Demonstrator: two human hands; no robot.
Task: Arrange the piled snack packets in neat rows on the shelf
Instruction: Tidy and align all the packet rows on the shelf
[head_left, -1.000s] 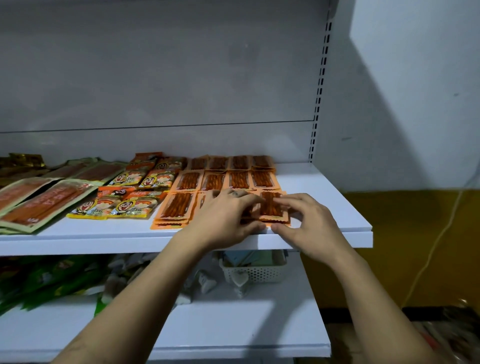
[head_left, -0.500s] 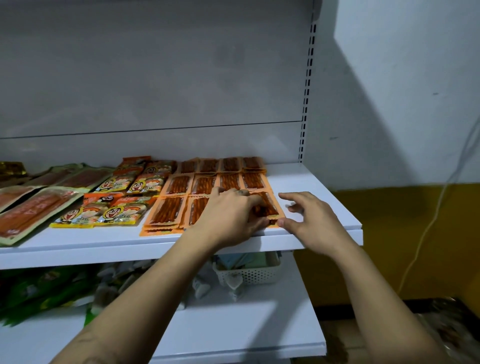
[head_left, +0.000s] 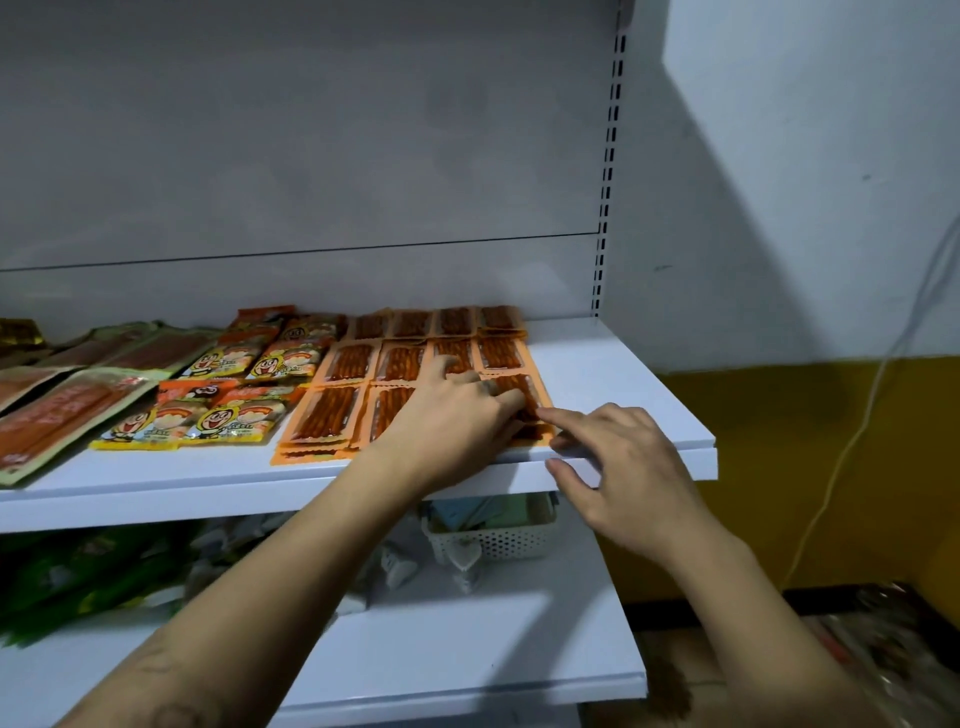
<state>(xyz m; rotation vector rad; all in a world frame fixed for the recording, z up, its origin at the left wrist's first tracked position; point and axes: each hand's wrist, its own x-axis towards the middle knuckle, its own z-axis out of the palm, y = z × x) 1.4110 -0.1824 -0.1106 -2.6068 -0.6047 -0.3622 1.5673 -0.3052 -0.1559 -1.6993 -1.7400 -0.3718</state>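
Left hand (head_left: 452, 415) flat, pressing front-right packet (head_left: 527, 387) near shelf (head_left: 156, 496) edge. Right hand (head_left: 628, 467) loose, holding nothing, fingertip touching packet corner. Risk: hard shove slides packet off lip, skews 3 rows.

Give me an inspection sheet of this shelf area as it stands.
Surface: white shelf, bare at its right end; a lower shelf beneath it.
Job's things: orange packets in three rows, some stacked, the front row partly under a hand.
Clutter: cartoon-face packets and long packets to the left; basket and green packets on the lower shelf.
Hands: left hand lies on the front-right orange packets, fingers down; right hand touches the end packet's right edge with its forefinger.
Cables: one pale cable hangs down the right wall.
Surroundings: wall white above, yellow below; slotted upright behind the shelf.
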